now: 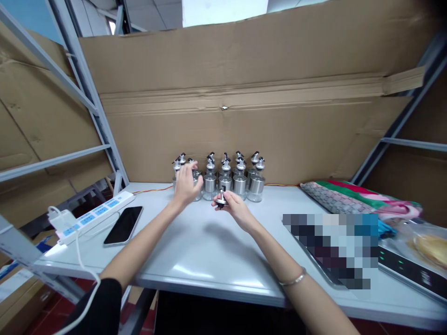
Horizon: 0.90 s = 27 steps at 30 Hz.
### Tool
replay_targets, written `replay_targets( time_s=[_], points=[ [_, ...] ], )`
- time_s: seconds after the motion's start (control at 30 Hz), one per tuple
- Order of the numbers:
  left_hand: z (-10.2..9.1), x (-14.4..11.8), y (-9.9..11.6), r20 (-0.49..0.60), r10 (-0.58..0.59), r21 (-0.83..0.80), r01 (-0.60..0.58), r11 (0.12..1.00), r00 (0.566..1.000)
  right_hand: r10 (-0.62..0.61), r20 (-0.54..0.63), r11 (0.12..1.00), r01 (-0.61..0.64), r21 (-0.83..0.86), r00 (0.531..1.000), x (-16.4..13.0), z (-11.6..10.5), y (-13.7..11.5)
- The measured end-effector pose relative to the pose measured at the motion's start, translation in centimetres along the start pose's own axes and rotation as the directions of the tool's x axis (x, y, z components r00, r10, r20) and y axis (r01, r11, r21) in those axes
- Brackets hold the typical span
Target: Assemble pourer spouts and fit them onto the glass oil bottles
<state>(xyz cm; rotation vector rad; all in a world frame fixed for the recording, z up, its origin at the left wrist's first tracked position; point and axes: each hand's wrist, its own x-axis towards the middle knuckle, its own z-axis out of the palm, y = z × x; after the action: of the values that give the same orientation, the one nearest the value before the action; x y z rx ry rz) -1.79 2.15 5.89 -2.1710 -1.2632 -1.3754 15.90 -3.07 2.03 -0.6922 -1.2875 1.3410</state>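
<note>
Before bottle rows: right hand pinches spout cap; left hand beside

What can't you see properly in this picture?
- Head view: left hand covers the front-left bottles.
- Right hand hides most of the small pourer cap.
- Pixel blur masks something on the table.
- Right edge cuts the dark device.

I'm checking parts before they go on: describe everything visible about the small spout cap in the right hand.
The spout cap is small, with a dark round base and a silvery metal-looking spout rising from it, roughly upright. The right hand pinches it at the fingertips, raised off the white table, just before the cluster of glass bottles. Finer detail is too small to tell.
</note>
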Motion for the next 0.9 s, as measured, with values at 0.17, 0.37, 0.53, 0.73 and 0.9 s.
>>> replay_targets(
  time_s=[0.17,0.37,0.53,0.73,0.9],
  points=[
    [1.9,7.7,-0.2,0.287,-0.069,0.421,-0.061,0.905,0.955,0.03,-0.057,0.999,-0.027,0.046,0.998,-0.1,0.3,-0.4],
    [5.9,10.1,-1.4,0.433,-0.217,0.522,-0.047,0.852,0.875,0.06,-0.223,0.993,-0.035,0.112,0.973,0.0,0.1,-0.8],
    [6.8,10.1,-1.9,0.443,-0.232,0.493,-0.019,0.87,0.866,-0.054,-0.272,0.997,0.065,0.031,0.961,-0.2,-0.1,-1.4],
    [4.6,11.7,-0.7,0.329,-0.095,0.54,-0.104,0.835,0.939,-0.163,-0.343,0.982,0.185,0.031,0.925,-0.4,-0.4,-2.0],
    [-0.3,14.8,0.6,0.045,-0.002,0.398,-0.016,0.917,0.999,-0.159,-0.321,0.98,0.189,0.065,0.934,-0.7,-0.3,-2.6]
  ],
)
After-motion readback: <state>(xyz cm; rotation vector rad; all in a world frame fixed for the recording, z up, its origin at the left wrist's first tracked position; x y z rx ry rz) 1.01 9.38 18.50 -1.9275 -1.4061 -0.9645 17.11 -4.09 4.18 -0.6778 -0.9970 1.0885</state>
